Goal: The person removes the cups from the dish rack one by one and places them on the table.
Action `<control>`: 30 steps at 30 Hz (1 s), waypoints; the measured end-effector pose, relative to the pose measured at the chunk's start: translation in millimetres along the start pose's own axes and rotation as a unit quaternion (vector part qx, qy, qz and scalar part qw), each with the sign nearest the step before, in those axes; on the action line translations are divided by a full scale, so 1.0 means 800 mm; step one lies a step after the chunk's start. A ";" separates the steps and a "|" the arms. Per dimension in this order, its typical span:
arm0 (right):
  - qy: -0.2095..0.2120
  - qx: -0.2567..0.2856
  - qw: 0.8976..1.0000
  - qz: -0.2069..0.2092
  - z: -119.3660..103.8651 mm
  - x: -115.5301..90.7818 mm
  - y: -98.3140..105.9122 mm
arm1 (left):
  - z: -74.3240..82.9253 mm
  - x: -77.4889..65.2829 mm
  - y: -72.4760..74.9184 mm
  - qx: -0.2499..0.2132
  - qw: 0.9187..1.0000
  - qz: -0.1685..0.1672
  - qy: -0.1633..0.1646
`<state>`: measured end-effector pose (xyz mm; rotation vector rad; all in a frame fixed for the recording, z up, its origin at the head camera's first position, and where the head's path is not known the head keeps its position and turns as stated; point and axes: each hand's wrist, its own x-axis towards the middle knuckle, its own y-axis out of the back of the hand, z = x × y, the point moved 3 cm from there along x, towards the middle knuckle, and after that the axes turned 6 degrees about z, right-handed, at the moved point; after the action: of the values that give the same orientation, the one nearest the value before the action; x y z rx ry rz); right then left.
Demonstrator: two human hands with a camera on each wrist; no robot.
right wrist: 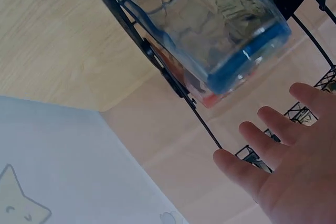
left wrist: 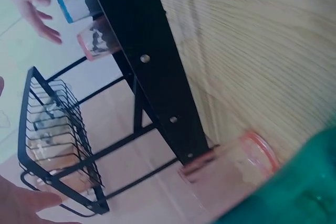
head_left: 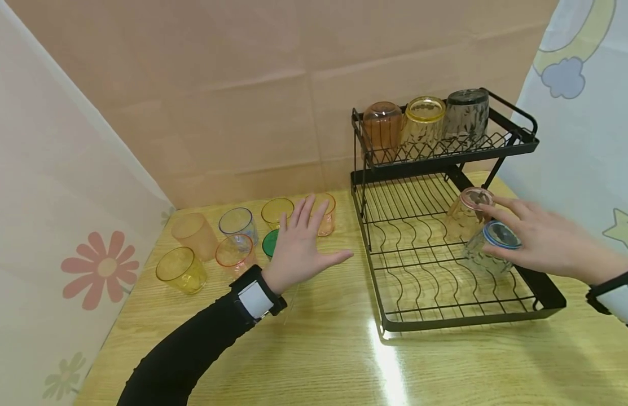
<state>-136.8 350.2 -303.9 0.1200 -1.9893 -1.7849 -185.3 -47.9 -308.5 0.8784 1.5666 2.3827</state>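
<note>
One blue-ended glass (right wrist: 202, 30) base-up, long axis upright; right grip (head_left: 544, 239), left grip (head_left: 298, 248): fingers apart.

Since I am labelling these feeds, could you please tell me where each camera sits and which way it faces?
Head: worn on the head, facing forward and down over the black rack; left hand and right hand show.
Left wrist: worn there, facing the black rack's side and green glass; part of the left hand shows, plus the right hand.
Right wrist: worn there, facing the blue-edged glass; right hand at lower right.
Head and right wrist share the blue-edged glass.
</note>
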 end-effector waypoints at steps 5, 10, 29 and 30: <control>0.008 0.006 1.000 0.003 0.000 -0.003 -0.011 | 0.016 0.004 -0.004 -0.003 1.000 -0.010 -0.026; -0.005 0.006 1.000 -0.010 -0.001 -0.006 -0.019 | 0.030 0.008 -0.010 -0.002 0.999 -0.026 -0.037; 0.022 -0.014 0.999 0.027 0.008 0.009 -0.049 | 0.076 0.010 -0.044 0.010 0.995 -0.070 -0.072; 0.024 -0.015 0.999 0.031 0.007 0.009 -0.049 | 0.079 0.010 -0.045 0.008 0.995 -0.073 -0.073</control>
<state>-154.5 347.0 -339.7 0.0890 -1.9116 -1.7559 -163.5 21.4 -319.7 0.8871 1.5386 2.1585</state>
